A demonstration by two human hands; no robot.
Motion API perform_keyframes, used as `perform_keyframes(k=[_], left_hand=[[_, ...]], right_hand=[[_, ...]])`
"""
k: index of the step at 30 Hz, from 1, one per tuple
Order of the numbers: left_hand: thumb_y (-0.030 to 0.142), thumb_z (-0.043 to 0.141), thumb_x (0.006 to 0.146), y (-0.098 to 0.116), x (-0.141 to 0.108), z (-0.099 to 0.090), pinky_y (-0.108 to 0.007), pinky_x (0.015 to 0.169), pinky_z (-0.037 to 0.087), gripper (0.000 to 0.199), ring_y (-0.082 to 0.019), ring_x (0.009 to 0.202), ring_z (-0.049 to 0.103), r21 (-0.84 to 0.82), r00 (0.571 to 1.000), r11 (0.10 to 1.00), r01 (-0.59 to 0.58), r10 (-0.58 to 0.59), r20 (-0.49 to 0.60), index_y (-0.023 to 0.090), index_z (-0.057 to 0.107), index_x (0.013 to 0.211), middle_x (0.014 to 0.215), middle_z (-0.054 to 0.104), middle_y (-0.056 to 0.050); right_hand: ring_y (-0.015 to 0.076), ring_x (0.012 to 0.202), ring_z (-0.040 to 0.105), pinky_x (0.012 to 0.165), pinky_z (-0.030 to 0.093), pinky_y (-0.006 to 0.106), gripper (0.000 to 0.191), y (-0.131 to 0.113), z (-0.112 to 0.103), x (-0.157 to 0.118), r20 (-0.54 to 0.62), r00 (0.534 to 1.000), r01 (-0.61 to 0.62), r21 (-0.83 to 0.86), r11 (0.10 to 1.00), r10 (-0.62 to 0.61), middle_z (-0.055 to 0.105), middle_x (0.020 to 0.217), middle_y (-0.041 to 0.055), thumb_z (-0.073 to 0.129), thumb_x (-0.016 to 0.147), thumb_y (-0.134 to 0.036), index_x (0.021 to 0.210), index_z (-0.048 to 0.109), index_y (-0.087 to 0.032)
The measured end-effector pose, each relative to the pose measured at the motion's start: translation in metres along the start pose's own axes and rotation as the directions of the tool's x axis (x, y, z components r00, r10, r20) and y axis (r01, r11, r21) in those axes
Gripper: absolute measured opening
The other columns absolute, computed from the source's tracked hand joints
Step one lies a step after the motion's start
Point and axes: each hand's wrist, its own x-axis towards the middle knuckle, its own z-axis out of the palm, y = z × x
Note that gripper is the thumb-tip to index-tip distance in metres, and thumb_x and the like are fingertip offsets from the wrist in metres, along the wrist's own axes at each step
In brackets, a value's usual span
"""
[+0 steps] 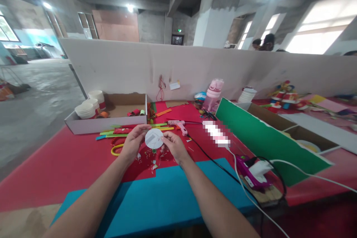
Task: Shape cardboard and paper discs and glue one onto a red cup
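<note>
A white round paper disc (153, 140) with grey printed marks on its face is held up above the red table covering. My left hand (136, 142) curls round the disc's left edge, its fingertips partly behind it. The thumb and fingers of my right hand (174, 145) pinch the right edge. Just beyond the disc lies a pink hot glue gun (180, 125) with a black cord. Yellow-handled scissors (115, 150) rest left of my left hand. Beneath the hands are small paper scraps (155, 166). Coloured paper strips (107, 133) lie behind my left hand.
A cardboard box (122, 121) at the back left holds stacked paper cups (85, 111) and small rolls. A pink bottle (213, 95) stands at the back. To the right are a green-sided box (267, 139) and a purple power strip (252, 173) with trailing cables.
</note>
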Motion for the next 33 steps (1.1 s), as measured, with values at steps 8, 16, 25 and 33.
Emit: perform_keyframes(k=[8, 16, 25, 33], left_hand=[[0.041, 0.073, 0.069, 0.000, -0.002, 0.002, -0.020, 0.052, 0.044, 0.038, -0.011, 0.058, 0.057, 0.110, 0.977, 0.978, 0.178, -0.189, 0.100, 0.014, 0.061, 0.092, 0.071, 0.064, -0.001], [0.045, 0.066, 0.076, -0.005, -0.003, 0.001, -0.018, 0.046, 0.041, 0.036, -0.010, 0.050, 0.054, 0.191, 0.971, 0.974, 0.120, -0.155, 0.184, 0.014, 0.057, 0.093, 0.064, 0.062, 0.001], [0.046, 0.064, 0.078, -0.008, -0.003, 0.001, -0.020, 0.040, 0.045, 0.041, -0.009, 0.047, 0.053, 0.193, 0.962, 0.974, 0.119, -0.161, 0.222, 0.012, 0.058, 0.100, 0.067, 0.061, 0.000], [0.045, 0.066, 0.077, -0.007, -0.004, 0.002, -0.021, 0.040, 0.047, 0.042, -0.010, 0.047, 0.053, 0.175, 0.948, 0.972, 0.157, -0.198, 0.249, 0.011, 0.059, 0.101, 0.066, 0.061, 0.000]], right_hand=[[0.0084, 0.049, 0.052, 0.049, 0.042, 0.021, 0.023, 0.001, 0.002, 0.000, -0.006, 1.000, 0.021, -0.052, 0.998, -0.021, 0.062, 0.065, -0.0012, 0.061, 0.076, -0.038, 0.082, 0.062, -0.015], [0.0079, 0.047, 0.048, 0.047, 0.041, 0.020, 0.025, 0.011, 0.000, 0.001, 0.082, 0.996, -0.016, -0.078, 0.997, 0.022, 0.057, 0.059, -0.0041, 0.065, 0.074, -0.036, 0.087, 0.063, -0.015], [0.0072, 0.046, 0.046, 0.045, 0.037, 0.020, 0.027, 0.016, 0.001, 0.002, 0.064, 0.998, -0.003, -0.079, 0.997, 0.008, 0.057, 0.060, -0.0035, 0.067, 0.073, -0.037, 0.086, 0.062, -0.014], [0.0067, 0.044, 0.045, 0.044, 0.036, 0.019, 0.030, 0.013, 0.002, -0.001, 0.011, 0.999, -0.049, -0.088, 0.995, 0.050, 0.059, 0.061, -0.0023, 0.069, 0.070, -0.039, 0.084, 0.064, -0.014]])
